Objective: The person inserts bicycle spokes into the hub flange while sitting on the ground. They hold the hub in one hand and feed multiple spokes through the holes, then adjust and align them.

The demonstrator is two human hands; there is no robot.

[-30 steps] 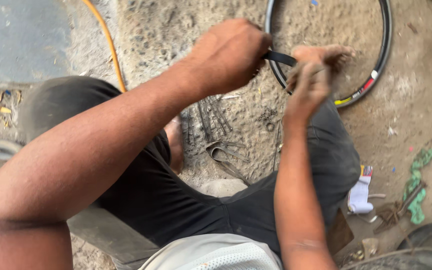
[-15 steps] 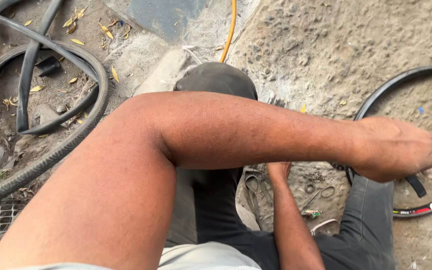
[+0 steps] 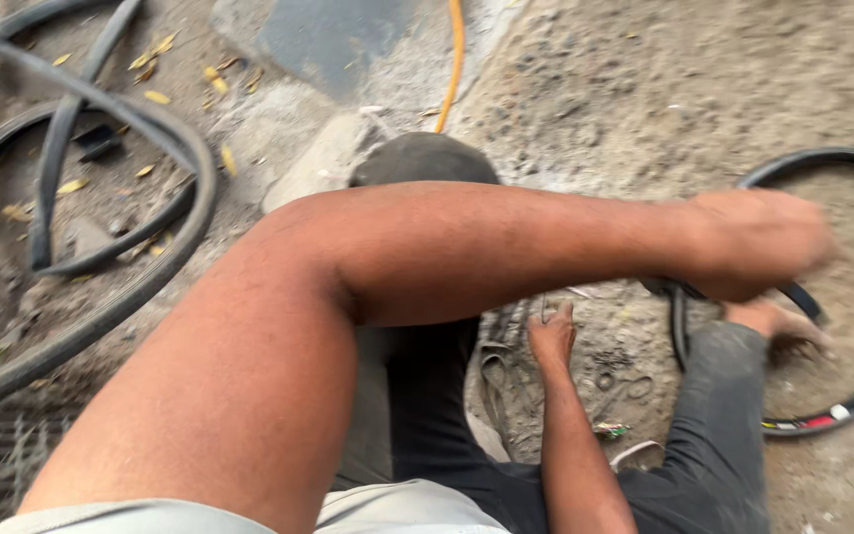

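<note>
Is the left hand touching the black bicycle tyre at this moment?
Touching. The head view shows the left hand closed over the black bicycle tyre where the tyre's near edge runs under its fingers, though motion blur softens the exact grip.

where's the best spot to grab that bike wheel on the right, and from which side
Probably the bare top arc of the bike wheel, taken from above with fingers wrapped round the thin hoop. It lies flat on the dirt, and the left hand and a foot already crowd its near-left edge.
</note>
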